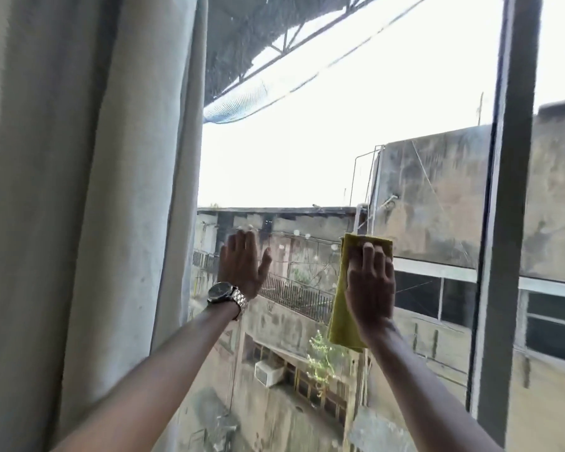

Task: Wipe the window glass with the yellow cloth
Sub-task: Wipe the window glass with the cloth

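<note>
Two bare hands are raised against the window glass (323, 151), and everything else is easiest placed from that pane. The right hand (371, 285) lies flat with fingers spread over the yellow cloth (343, 308), pressing it to the lower part of the glass — the cloth's top edge shows above the fingertips and a folded length hangs down below the wrist on its left side. The left hand (242, 265) is open, palm toward the pane and fingers straight, holding nothing; whether it actually touches the glass cannot be told. A metal wristwatch (224, 296) sits on that wrist. Along the left edge of the glass hangs a pale curtain (88, 190), covering that side, with the left hand just beside its folds. A dark vertical window frame (506, 207) bounds the pane on the right, well apart from the cloth. Beyond the glass stand weathered concrete buildings (434, 197) — and a bright sky above them.
</note>
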A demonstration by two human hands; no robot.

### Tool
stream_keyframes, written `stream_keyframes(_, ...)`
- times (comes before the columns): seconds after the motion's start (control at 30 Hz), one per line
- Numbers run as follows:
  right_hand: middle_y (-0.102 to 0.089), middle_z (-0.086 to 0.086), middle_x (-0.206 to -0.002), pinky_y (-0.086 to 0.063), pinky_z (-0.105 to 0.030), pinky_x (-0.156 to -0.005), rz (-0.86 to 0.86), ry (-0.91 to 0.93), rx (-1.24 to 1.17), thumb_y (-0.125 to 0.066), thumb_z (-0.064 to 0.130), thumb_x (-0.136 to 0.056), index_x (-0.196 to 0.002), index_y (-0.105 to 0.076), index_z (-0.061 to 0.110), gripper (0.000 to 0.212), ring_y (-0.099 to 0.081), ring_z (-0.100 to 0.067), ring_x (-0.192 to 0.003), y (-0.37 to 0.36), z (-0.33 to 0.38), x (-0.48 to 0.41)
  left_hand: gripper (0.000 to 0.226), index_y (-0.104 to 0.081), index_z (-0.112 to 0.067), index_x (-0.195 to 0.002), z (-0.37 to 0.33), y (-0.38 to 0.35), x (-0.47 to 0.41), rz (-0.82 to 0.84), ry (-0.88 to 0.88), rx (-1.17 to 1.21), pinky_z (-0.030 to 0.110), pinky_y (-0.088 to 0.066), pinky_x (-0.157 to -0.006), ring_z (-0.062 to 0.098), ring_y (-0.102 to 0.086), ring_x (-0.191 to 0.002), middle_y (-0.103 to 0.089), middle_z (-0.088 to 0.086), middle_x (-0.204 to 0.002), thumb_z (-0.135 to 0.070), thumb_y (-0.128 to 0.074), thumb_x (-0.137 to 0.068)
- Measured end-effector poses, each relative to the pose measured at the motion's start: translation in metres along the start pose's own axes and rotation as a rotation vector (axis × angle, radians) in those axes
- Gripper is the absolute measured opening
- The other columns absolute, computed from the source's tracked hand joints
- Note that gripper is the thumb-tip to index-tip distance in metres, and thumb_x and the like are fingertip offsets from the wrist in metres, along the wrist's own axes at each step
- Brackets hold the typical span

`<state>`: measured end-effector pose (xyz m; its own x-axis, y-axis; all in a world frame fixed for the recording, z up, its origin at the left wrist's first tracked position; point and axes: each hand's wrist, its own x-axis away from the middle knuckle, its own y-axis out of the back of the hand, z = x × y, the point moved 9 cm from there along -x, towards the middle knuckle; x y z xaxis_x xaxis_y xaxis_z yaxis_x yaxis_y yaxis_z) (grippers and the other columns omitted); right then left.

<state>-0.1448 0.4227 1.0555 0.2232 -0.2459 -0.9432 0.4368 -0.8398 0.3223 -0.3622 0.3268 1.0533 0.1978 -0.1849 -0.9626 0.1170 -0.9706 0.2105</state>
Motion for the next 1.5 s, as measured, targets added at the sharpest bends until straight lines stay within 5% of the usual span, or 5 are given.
stream_keyframes(0.13, -0.053, -0.030, -0.143, -0.044, -0.054, -0.115, -0.040, -0.036, -0.119, -0.053, 0.022, -0.098, -0.143, -0.049, -0.006, 0.053, -0.054, -0.045, -0.131, -0.016, 0.000, 0.001, 0.062, -0.035, -0.004, -0.153, 0.047, -0.030, -0.012, 0.115, -0.032, -0.131, 0.055, -0.030, -0.124, 0.035, -0.034, -0.151, -0.036, 0.019, -0.161, -0.037, -0.028, -0.102)
stream_keyframes(0.3, -0.047, -0.029, -0.151, -0.035, -0.051, -0.122, -0.170, 0.096, -0.181, -0.048, 0.024, -0.101, -0.147, -0.045, -0.004, 0.054, -0.047, -0.044, -0.139, -0.012, 0.003, -0.070, 0.064, -0.006, -0.018, -0.162, 0.078, -0.064, -0.013, 0.090, -0.157, -0.089, 0.049, -0.007, -0.131, 0.014, 0.002, -0.160, 0.001, -0.002, -0.172, -0.041, -0.015, -0.103)
stream_keyframes(0.9, -0.021, -0.019, -0.167, -0.016, -0.050, -0.130, -0.258, 0.180, -0.139, -0.033, 0.034, -0.103, -0.160, -0.021, 0.006, 0.065, -0.016, -0.033, -0.157, -0.002, 0.067, -0.145, 0.071, -0.020, -0.004, -0.159, 0.090, -0.068, -0.012, -0.099, -0.195, 0.029, 0.048, -0.016, -0.131, 0.021, -0.013, -0.160, -0.017, 0.013, -0.170, -0.043, -0.025, -0.099)
stream_keyframes(1.07, -0.025, -0.016, -0.167, -0.018, -0.048, -0.129, -0.138, 0.466, -0.092, -0.033, 0.038, -0.103, -0.159, -0.024, 0.008, 0.065, -0.019, -0.030, -0.157, -0.032, 0.114, -0.098, 0.070, -0.018, -0.006, -0.160, 0.089, -0.067, -0.012, -0.083, -0.187, 0.010, 0.044, -0.009, -0.132, 0.020, -0.010, -0.160, -0.013, 0.010, -0.171, -0.041, -0.024, -0.099)
stream_keyframes(1.5, -0.037, -0.013, -0.162, -0.036, -0.048, -0.122, 0.037, 0.738, -0.095, -0.052, 0.034, -0.085, -0.156, -0.035, 0.010, 0.077, -0.033, -0.029, -0.152, -0.101, 0.151, 0.071, 0.062, -0.021, -0.008, -0.160, 0.093, -0.066, -0.013, -0.115, -0.215, 0.092, 0.041, -0.010, -0.132, 0.020, -0.014, -0.160, -0.016, 0.007, -0.170, -0.031, -0.020, -0.102)
